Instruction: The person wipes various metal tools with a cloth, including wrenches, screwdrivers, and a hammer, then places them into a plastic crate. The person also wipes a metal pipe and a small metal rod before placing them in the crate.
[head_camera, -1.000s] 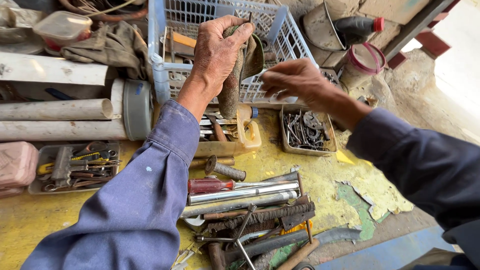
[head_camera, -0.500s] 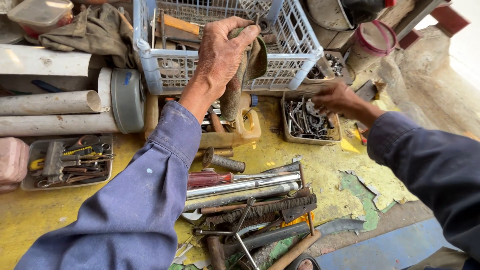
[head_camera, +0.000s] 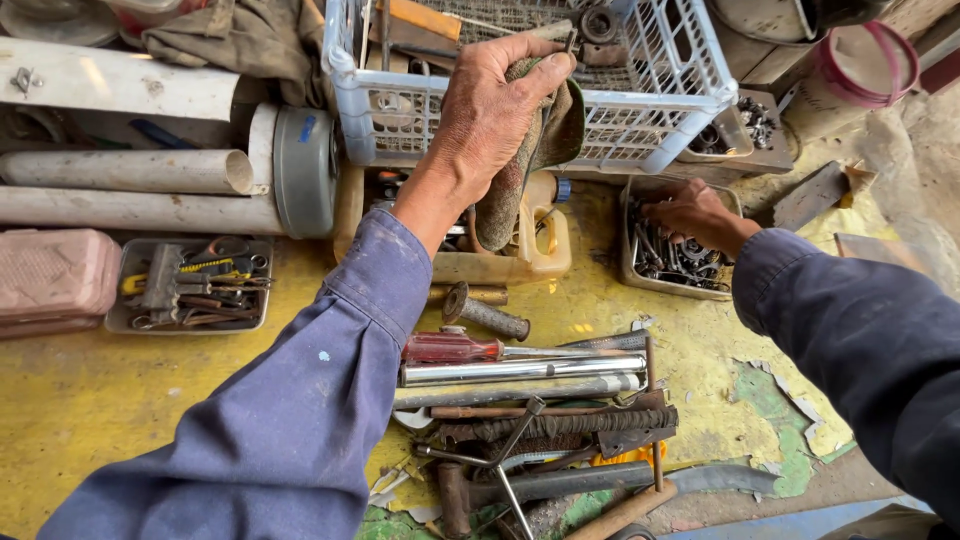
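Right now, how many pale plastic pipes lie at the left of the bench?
3: a wide white pipe at the top left, a grey pipe below it, and a longer pipe under that. Others may be hidden.

Right hand (head_camera: 690, 212) dropped away from left hand (head_camera: 490, 120). A second ago we had it up at front wall of white basket (head_camera: 690, 110), right beside rag (head_camera: 545, 140); half second ago it was sliding off toward small tray of bolts (head_camera: 640, 275); now fingers down in that tray, well apart from left. Left hand shifted grip on rag (fingertips now hooked over basket rim, small metal bit pinched at top). Our view dipped too, basket sits higher in frame.
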